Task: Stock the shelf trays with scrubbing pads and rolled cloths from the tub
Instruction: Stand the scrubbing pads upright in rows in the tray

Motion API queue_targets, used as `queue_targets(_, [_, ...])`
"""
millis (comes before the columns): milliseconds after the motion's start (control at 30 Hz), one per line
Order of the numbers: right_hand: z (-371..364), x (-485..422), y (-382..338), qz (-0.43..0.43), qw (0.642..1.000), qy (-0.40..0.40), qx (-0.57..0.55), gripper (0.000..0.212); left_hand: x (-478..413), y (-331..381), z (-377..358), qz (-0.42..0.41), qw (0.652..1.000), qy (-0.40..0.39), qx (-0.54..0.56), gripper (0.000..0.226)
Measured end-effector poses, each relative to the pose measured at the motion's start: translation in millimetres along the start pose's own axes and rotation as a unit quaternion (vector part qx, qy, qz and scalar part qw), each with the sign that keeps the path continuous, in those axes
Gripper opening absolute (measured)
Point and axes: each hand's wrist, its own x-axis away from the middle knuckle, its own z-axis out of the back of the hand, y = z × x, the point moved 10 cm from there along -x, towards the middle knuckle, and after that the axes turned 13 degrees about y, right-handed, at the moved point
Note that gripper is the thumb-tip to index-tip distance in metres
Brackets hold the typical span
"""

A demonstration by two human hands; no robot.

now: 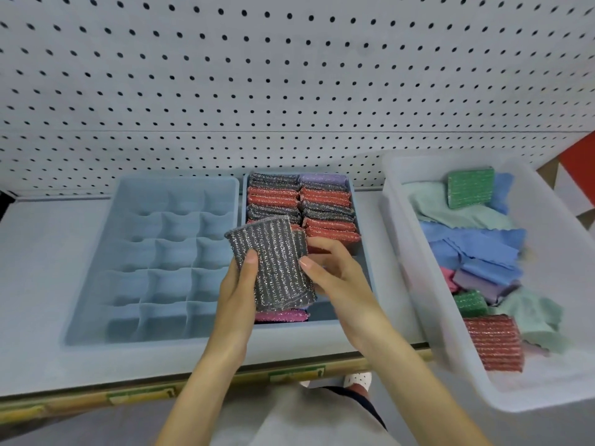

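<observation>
Red/grey pads (302, 207) fill rt tray (362, 262); tub (405, 252) w/ cloths (476, 249).

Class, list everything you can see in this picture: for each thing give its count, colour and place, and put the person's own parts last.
Pegboard: one, white, behind the shelf.
Shelf: one, pale grey, below the pegboard.
Divided tray: one, blue, left on the shelf, cells bare.
Pad tray: one, blue, beside it, rows of grey, red and purple pads.
Grey pad: one, held over the pad tray.
Pink pad: one, front of the pad tray.
Tub: one, clear, right; holds cloths and pads.
Green pads: two, in the tub.
Red pad: one, front of the tub.
Cloths: several, blue, mint, purple, pink.
Left hand: grips the grey pad.
Right hand: grips the grey pad.
</observation>
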Motion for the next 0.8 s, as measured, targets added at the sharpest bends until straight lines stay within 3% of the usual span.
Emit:
queue_targets(100, [-8.8, 3.8, 4.2, -0.04, 0.998, -0.015, -0.041, 0.02, -0.4, 0.2, -1.3, 0.0, 1.0, -0.009, 0.008, 0.026])
queue_targets(200, [-12.6, 4.9, 2.6, -0.064, 0.993, -0.037, -0.092, 0.018, -1.0, 2.6, -3.1, -0.007, 0.999, -0.023, 0.021, 0.041])
queue_targets(300, [-11.2, 3.3, 3.9, -0.063, 0.991, -0.009, -0.116, 0.015, -2.9, 4.4, -2.2, -0.017, 0.999, -0.019, 0.032, 0.04])
queue_targets(367, [-3.3, -0.2, 0.1, 0.0, 0.995, 0.062, -0.079, 0.012, -4.2, 4.2, -1.7, -0.018, 0.999, -0.006, 0.04, 0.028])
queue_targets(433, [8.6, -0.5, -16.8, 0.121, 0.979, 0.155, 0.051, 0.015, -4.6, 1.5, -3.0, -0.005, 0.998, 0.003, 0.06, 0.021])
queue_targets(500, [10.3, 2.0, -27.5, 0.177, 0.963, 0.185, 0.08, 0.02, -3.6, 0.5, -5.4, 0.004, 0.997, 0.004, 0.076, 0.02])
queue_targets(800, [21.1, -9.8, -27.6, 0.157, 0.974, 0.166, 0.0, 0.015, -16.3, 8.6, 8.2, -0.016, 0.997, 0.016, 0.079, 0.025])
